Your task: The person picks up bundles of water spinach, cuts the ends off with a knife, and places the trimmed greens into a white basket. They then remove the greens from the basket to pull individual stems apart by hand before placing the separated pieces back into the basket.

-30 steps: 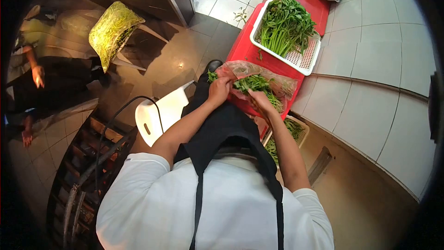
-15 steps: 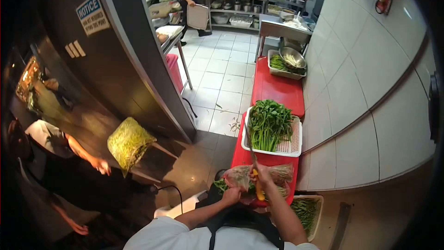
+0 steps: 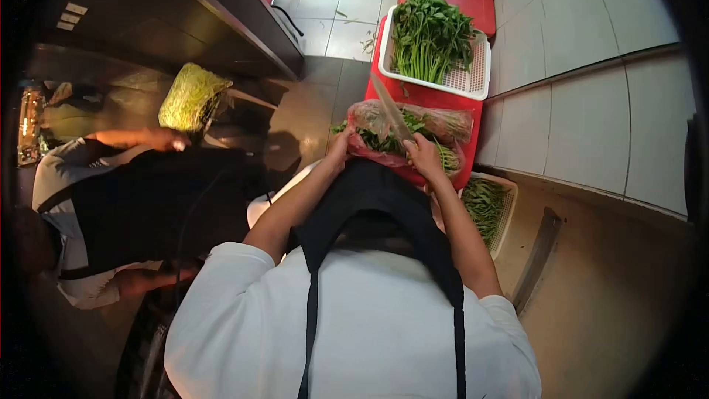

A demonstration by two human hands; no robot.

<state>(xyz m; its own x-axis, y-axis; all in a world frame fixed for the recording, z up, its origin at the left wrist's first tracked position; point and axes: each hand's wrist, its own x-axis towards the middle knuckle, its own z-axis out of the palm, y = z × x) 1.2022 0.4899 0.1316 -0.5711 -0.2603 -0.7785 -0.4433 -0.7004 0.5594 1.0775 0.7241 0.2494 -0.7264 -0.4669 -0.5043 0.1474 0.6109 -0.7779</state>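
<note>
My right hand point(image 3: 424, 155) is closed around the handle of a long-bladed knife point(image 3: 392, 112). Its blade points up and to the left, across a clear plastic bag point(image 3: 363, 113) of leafy greens. At the bag's left end, my left hand point(image 3: 339, 148) grips the plastic, its fingertips partly hidden. Dark leaves show through and out of the bag, and thin stems point(image 3: 449, 157) stick out near my right hand. Bag and greens lie on a red surface point(image 3: 473, 120). Just beyond them stands a white basket point(image 3: 473, 87) holding a bunch of green leafy stalks point(image 3: 427, 41).
A second basket of greens point(image 3: 484, 207) sits lower, right of my right forearm. The tiled wall point(image 3: 583, 114) runs along the right. On the left, a co-worker's hand point(image 3: 171, 140) is beside a bag of yellow-green shreds point(image 3: 190, 96).
The view has tilted down. My left hand has shifted to the bag's left end, and the bag lies more open, showing greens. The knife, formerly upright, now slants leftward over the bag.
</note>
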